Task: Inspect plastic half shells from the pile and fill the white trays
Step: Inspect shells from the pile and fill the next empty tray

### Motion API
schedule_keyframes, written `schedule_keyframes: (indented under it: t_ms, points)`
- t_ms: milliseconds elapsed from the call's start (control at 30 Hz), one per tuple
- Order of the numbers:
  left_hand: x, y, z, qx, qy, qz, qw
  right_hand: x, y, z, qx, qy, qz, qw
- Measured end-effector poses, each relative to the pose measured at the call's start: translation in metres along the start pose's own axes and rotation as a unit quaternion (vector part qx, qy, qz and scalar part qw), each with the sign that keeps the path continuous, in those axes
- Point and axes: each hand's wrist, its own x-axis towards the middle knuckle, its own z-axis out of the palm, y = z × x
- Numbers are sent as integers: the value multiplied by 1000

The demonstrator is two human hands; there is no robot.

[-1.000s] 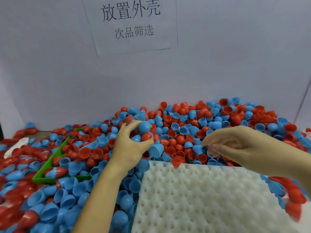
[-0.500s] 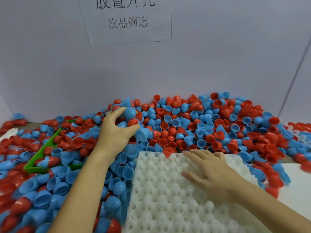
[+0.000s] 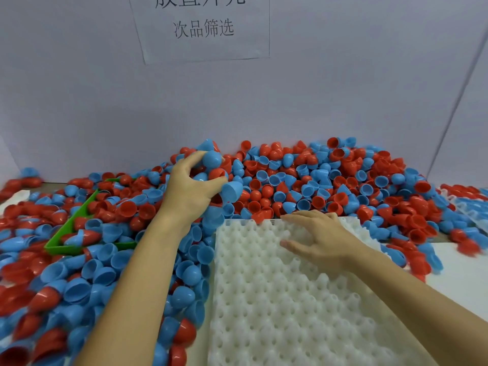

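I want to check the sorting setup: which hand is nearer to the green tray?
Left. The left hand grips shells in the pile just right of the green tray; the right hand rests on the white tray, farther right.

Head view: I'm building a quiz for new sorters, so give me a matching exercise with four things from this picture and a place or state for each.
Things:
1. left hand
2. right hand
3. green bin
4. paper sign

Places or states:
A. taped to the back wall
B. half buried in shells at the left
C. grips several blue and red shells above the pile
D. rests flat on the far end of the white tray

Pairs: 1-C, 2-D, 3-B, 4-A
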Motion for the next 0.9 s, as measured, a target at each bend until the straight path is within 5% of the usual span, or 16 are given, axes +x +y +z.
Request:
schedule_keyframes:
  t_ms: [467, 700, 900]
  points:
    - [1, 5, 4, -33, -14, 6, 999, 24, -5, -1, 36, 57, 21, 998]
    - [0, 5, 9, -23, -43, 21, 999, 24, -23, -28, -61, 41, 20, 997]
    - [-12, 10, 11, -23, -26, 2, 999, 14, -64, -61, 113, 71, -7, 991]
